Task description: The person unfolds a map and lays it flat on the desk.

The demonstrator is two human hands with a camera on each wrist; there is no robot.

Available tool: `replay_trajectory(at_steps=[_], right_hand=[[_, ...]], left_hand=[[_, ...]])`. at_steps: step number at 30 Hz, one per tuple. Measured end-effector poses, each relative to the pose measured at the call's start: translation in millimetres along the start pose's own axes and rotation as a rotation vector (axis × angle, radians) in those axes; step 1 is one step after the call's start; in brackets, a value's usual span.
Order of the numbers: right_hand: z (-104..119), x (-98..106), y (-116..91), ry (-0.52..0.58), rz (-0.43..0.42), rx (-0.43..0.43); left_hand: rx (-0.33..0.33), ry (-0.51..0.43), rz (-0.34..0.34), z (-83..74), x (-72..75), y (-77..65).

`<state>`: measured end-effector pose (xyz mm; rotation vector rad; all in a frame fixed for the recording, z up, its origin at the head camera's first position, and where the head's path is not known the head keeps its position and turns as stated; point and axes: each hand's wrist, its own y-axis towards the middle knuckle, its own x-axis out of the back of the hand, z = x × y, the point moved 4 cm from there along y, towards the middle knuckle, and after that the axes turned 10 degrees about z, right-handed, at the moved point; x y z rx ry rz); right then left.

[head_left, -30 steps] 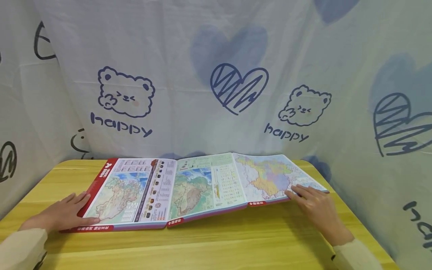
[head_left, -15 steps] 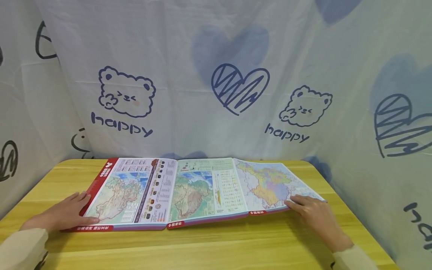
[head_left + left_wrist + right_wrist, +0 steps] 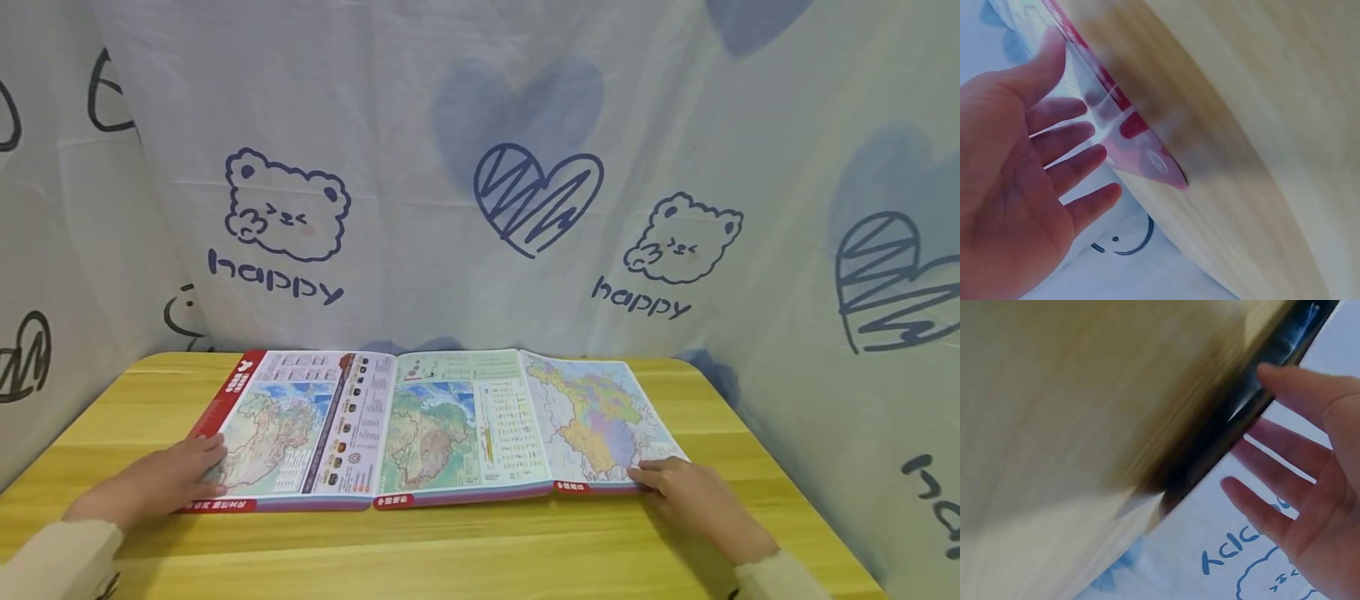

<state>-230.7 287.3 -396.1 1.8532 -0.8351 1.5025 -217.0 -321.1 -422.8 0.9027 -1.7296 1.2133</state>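
Observation:
A folding map [image 3: 435,433] lies unfolded in three visible panels across the table, with a red strip at its left and thick edges. My left hand [image 3: 161,479] is over its near left corner, fingers extended and apart in the left wrist view [image 3: 1016,169]. My right hand [image 3: 693,500] is at the near right corner of the right panel [image 3: 600,417], its thumb and fingers on either side of the edge. The right wrist view shows the panel's dark underside edge [image 3: 1210,437] by the thumb, tilted over the wood.
The yellow wood-grain table [image 3: 465,550] runs under the map and toward me. A white curtain [image 3: 405,167] with bear, heart and "happy" prints hangs right behind the table and along both sides.
The right panel has come down toward the table and its right edge has shifted left, the right hand following it. My left hand has slid a little right over the map's corner.

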Motion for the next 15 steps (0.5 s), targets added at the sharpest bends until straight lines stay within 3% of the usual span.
replay_trajectory(at_steps=[6,10,15], right_hand=[[-2.2,-7.8,-1.8,0.150,0.163,0.018],[1.5,-7.3,-0.2,0.193,0.177,0.011],[12.9,-5.8,6.4,0.245,0.158,0.001]], left_hand=[[-0.056,-0.167,-0.030,-25.4,-2.2,-5.7],[-0.105,-0.148,-0.086,-46.9,-5.7,-10.8],[-0.137,-0.047,-0.207,-74.9,-3.7,-12.6]])
